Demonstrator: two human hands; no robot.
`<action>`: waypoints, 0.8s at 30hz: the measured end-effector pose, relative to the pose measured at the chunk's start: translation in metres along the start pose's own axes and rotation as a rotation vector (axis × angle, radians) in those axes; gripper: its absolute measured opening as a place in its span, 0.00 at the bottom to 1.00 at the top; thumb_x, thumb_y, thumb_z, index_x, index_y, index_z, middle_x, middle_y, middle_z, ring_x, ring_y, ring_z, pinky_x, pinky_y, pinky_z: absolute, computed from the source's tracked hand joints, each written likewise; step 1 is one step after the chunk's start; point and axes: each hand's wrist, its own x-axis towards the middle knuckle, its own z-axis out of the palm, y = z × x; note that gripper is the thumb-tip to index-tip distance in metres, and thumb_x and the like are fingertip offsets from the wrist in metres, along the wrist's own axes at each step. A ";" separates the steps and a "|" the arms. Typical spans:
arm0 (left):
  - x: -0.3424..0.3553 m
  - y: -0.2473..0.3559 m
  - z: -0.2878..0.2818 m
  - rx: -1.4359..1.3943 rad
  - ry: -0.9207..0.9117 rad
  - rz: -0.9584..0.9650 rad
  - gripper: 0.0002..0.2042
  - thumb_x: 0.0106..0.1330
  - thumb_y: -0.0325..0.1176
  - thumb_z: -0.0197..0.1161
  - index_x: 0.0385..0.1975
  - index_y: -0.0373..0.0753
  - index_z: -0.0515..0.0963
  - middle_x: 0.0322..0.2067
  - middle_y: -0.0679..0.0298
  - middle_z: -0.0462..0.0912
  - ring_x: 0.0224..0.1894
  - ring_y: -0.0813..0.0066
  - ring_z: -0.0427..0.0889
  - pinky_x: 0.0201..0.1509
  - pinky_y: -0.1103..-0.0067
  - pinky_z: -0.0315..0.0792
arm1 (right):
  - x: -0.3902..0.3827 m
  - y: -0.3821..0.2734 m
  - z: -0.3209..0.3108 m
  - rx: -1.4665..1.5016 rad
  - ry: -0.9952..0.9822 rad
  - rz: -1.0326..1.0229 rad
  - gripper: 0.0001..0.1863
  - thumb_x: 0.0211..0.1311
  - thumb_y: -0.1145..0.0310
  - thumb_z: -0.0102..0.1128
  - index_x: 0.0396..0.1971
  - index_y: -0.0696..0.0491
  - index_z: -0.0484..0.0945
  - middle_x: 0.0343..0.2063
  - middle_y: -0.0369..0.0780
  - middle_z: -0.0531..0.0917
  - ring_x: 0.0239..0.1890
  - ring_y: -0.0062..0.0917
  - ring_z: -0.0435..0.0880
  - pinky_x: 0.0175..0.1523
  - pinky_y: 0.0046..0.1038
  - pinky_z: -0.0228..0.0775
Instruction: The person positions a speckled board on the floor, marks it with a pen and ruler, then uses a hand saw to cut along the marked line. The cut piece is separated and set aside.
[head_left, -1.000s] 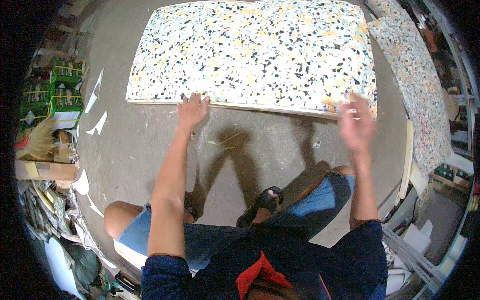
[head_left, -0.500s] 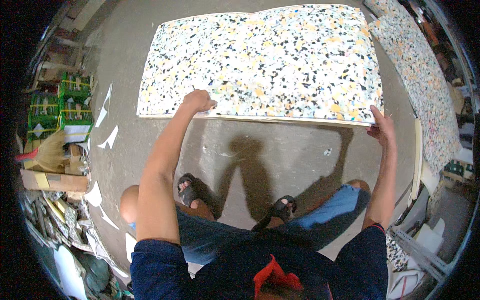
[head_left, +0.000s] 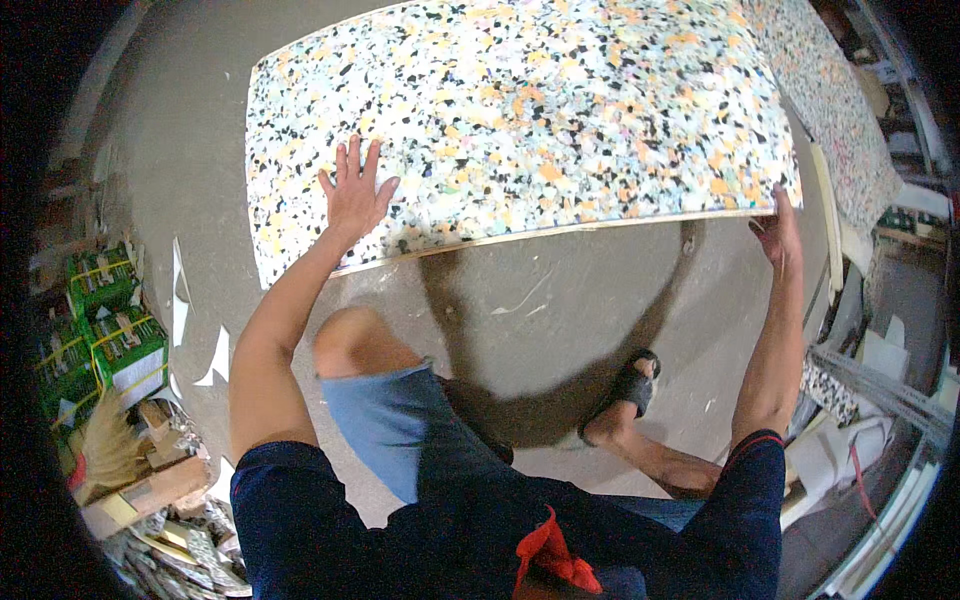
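Foam sheet point(head_left: 540, 120) stretches out ahead, over the floor point(head_left: 560, 330)!
Left hand point(head_left: 354, 205) lies palm-down, fingers fanned, on the sheet's near-left part; right hand point(head_left: 782, 236) touches its near-right corner, though whether it's clamped there, I can't tell.

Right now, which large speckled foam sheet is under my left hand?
The brighter speckled foam sheet in front, with your left hand spread on it; the dimmer foam sheet on the right is untouched.

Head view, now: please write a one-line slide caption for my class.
Left hand spread on a speckled sheet, right hand at its near right corner.
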 end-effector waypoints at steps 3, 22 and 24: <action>0.000 0.002 -0.001 0.001 0.020 0.007 0.37 0.75 0.59 0.45 0.78 0.48 0.49 0.79 0.53 0.39 0.80 0.47 0.36 0.73 0.36 0.39 | 0.002 -0.002 0.003 0.076 -0.030 0.045 0.50 0.59 0.33 0.62 0.74 0.45 0.57 0.67 0.41 0.72 0.67 0.38 0.69 0.70 0.52 0.52; 0.185 0.093 -0.045 -0.209 0.204 0.118 0.35 0.72 0.41 0.54 0.75 0.34 0.52 0.77 0.49 0.48 0.80 0.48 0.42 0.77 0.46 0.40 | -0.005 -0.098 0.399 -1.119 -0.322 -1.109 0.45 0.66 0.37 0.52 0.70 0.59 0.63 0.74 0.52 0.58 0.78 0.42 0.53 0.78 0.54 0.37; 0.188 0.095 -0.041 -0.150 0.186 0.091 0.36 0.69 0.41 0.57 0.75 0.35 0.54 0.77 0.50 0.49 0.79 0.48 0.44 0.77 0.45 0.41 | 0.034 -0.090 0.455 -1.412 -0.281 -1.190 0.50 0.68 0.28 0.38 0.73 0.58 0.59 0.75 0.47 0.57 0.79 0.39 0.49 0.78 0.53 0.37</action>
